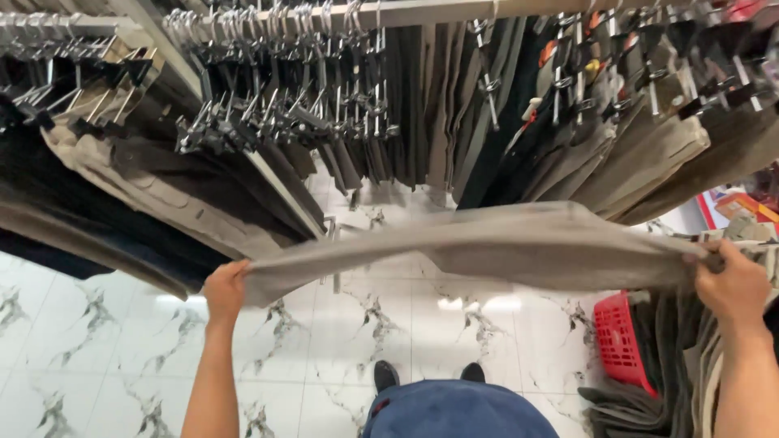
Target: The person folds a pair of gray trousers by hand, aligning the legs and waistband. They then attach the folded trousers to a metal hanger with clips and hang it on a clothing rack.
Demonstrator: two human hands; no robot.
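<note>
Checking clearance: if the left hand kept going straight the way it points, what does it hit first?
Likely the hanging dark trousers just beyond the left hand, which grips the grey garment; depth is unclear from this view.

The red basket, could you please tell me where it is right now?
In the head view, the red basket sits on the tiled floor at lower right, below the right hand, beside piled garments.

A clothing shop, seen from the aisle beside a trouser rack.

Above and beyond the hands, rows of trousers (454,113) are hung by metal clip hangers (276,105) from a rail (422,11). Below the hands, a glossy marble-patterned tiled floor (122,357) is seen, and beside the right hand a red shopping basket (621,341) is heaped with folded garments (673,357).
</note>
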